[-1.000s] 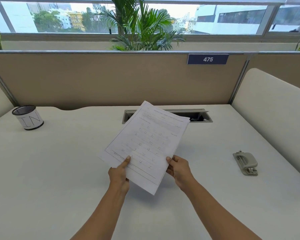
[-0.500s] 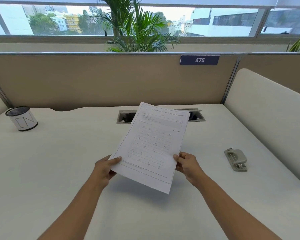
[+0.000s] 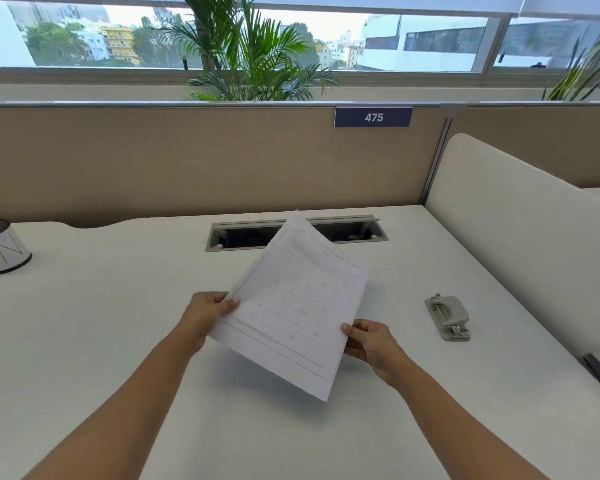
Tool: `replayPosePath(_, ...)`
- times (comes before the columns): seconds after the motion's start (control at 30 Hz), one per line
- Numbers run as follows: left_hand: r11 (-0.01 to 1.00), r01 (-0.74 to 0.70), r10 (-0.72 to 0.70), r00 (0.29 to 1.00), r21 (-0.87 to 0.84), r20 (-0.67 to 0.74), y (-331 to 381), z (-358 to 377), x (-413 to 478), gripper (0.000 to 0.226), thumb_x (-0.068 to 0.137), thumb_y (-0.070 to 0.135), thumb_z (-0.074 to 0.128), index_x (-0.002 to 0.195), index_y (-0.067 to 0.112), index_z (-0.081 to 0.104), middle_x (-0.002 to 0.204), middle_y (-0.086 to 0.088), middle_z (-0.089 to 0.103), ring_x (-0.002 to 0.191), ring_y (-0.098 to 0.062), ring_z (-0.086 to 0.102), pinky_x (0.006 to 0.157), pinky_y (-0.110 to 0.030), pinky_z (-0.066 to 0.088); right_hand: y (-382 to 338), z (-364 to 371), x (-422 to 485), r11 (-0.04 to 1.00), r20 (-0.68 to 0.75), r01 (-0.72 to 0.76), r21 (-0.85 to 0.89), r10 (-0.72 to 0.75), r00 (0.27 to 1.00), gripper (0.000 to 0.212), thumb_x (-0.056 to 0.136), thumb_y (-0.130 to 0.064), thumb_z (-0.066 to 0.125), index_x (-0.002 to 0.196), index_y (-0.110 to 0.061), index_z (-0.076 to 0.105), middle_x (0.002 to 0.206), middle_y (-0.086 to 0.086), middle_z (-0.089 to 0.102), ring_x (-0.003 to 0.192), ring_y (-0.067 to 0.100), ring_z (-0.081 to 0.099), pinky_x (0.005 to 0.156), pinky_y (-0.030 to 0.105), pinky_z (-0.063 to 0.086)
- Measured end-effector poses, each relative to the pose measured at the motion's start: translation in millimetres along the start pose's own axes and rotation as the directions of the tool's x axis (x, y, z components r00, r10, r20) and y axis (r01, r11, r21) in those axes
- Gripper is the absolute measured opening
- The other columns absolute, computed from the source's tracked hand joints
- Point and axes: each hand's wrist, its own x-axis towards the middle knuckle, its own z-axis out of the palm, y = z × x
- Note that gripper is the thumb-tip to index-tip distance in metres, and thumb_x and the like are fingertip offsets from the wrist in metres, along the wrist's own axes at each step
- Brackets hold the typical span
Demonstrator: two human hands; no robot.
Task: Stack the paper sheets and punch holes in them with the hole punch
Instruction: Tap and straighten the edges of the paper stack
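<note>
Both hands are on the paper sheets (image 3: 291, 306), which are held clear of the desk (image 3: 118, 341). The left hand (image 3: 205, 315) pinches the left edge, thumb on top. The right hand (image 3: 369, 341) grips the right edge, fingers curled beneath. The long axis runs away from the person, slanting left. The hole punch (image 3: 448, 317) lies to the right, well apart and nearer the right hand. How many sheets there are, and whether their edges sit flush, I can't tell.

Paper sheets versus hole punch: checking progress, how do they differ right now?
The paper sheets are lifted and tilted, gripped by the left hand and right hand; the hole punch lies flat on the desk, untouched. The paper sheets are white; the hole punch is grey.
</note>
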Motion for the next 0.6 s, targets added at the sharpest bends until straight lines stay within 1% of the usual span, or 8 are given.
replayPosePath(0.1,0.984,-0.068,0.063,0.997,0.165,0.04,28,-3,10,0.024,0.086,0.013,0.062,0.105,-0.001,0.066,0.094,-0.015,0.065,0.087,-0.031,0.06,0.084,-0.039,0.047,-8,-13,2,0.978,-0.158,0.007,-0.207,-0.04,0.987,0.017,0.083,-0.019,0.068,0.087,-0.003,0.064,0.079,0.012,0.069,0.065,0.019,0.067,0.058,0.023,0.054)
replayPosePath(0.2,0.924,-0.16,0.121,0.984,0.348,0.13,57,-8,20,0.019,0.086,0.012,0.063,0.094,-0.004,0.068,0.086,-0.013,0.063,0.08,-0.025,0.057,0.075,-0.029,0.042,-23,-24,7,0.8,-0.365,0.048,-0.598,-0.326,0.872,0.019,0.081,-0.027,0.069,0.081,-0.008,0.063,0.077,0.009,0.068,0.066,0.021,0.062,0.063,0.026,0.047)
replayPosePath(0.3,0.798,-0.256,0.149,0.961,0.546,0.232,84,-4,30,0.018,0.085,0.014,0.064,0.094,-0.001,0.069,0.086,-0.01,0.06,0.083,-0.024,0.054,0.071,-0.027,0.038,-44,-24,11,0.57,-0.254,0.236,-0.787,-0.648,0.718,0.016,0.083,-0.021,0.066,0.092,-0.009,0.065,0.092,0.009,0.068,0.084,0.023,0.061,0.072,0.027,0.042)
replayPosePath(0.4,0.62,-0.351,0.157,0.932,0.701,0.328,107,11,41,0.028,0.084,0.019,0.065,0.107,0.003,0.067,0.108,-0.013,0.066,0.097,-0.026,0.056,0.079,-0.027,0.037,-64,-14,21,0.275,-0.005,0.329,-0.903,-0.775,0.632,0.034,0.085,-0.024,0.064,0.117,-0.012,0.059,0.128,0.008,0.056,0.121,0.025,0.048,0.099,0.037,0.037)
replayPosePath(0.47,0.456,-0.418,0.149,0.906,0.786,0.396,117,24,45,0.029,0.085,0.024,0.064,0.109,0.009,0.067,0.115,-0.009,0.066,0.098,-0.022,0.056,0.082,-0.028,0.039,-73,-8,27,0.133,0.131,0.324,-0.937,-0.725,0.677,0.044,0.089,-0.031,0.057,0.13,-0.018,0.049,0.141,0.003,0.046,0.136,0.021,0.034,0.111,0.045,0.023)
replayPosePath(0.5,0.372,-0.445,0.149,0.895,0.815,0.421,122,31,47,0.03,0.085,0.027,0.064,0.111,0.012,0.066,0.117,-0.005,0.066,0.102,-0.022,0.056,0.081,-0.029,0.04,-76,-6,31,0.105,0.174,0.326,-0.94,-0.673,0.719,0.046,0.09,-0.034,0.053,0.134,-0.02,0.045,0.144,0.001,0.044,0.139,0.017,0.03,0.113,0.046,0.016)
replayPosePath(0.57,0.227,-0.495,0.176,0.868,0.839,0.464,128,46,49,0.031,0.085,0.031,0.063,0.113,0.017,0.065,0.117,0.0,0.065,0.107,-0.022,0.056,0.076,-0.027,0.039,-76,-3,38,0.12,0.208,0.332,-0.936,-0.571,0.794,0.044,0.093,-0.037,0.048,0.134,-0.023,0.044,0.143,-0.001,0.045,0.138,0.016,0.031,0.114,0.045,0.015)
replayPosePath(0.6,0.169,-0.519,0.203,0.85,0.838,0.486,130,53,50,0.029,0.085,0.032,0.063,0.111,0.02,0.066,0.115,0.001,0.066,0.106,-0.021,0.057,0.074,-0.027,0.039,-75,-3,40,0.156,0.205,0.334,-0.93,-0.533,0.821,0.041,0.093,-0.037,0.047,0.131,-0.023,0.048,0.14,-0.001,0.049,0.133,0.017,0.039,0.111,0.042,0.023)
